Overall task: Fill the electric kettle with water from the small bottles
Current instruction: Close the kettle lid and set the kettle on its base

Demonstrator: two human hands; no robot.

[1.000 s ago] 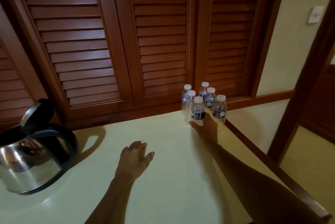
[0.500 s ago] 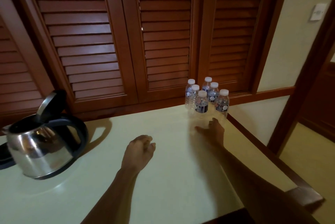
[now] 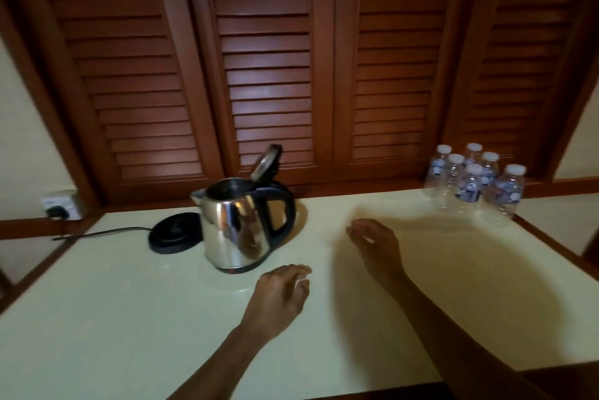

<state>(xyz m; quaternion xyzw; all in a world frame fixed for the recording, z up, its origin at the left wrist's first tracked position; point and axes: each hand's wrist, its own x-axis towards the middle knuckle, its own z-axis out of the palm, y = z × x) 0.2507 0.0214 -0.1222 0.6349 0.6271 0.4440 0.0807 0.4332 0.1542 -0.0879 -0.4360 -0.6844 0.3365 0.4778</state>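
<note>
Six bottles (image 3: 470, 187) crowd the table's (image 3: 97, 318) far-right corner; both hands, left hand (image 3: 275, 297) and right hand (image 3: 376, 242), relaxed, empty.

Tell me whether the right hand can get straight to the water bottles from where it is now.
Probably yes. The right hand hangs empty over the table, and only bare tabletop lies between it and the water bottles at the far right corner. The kettle stands on the other side.
</note>
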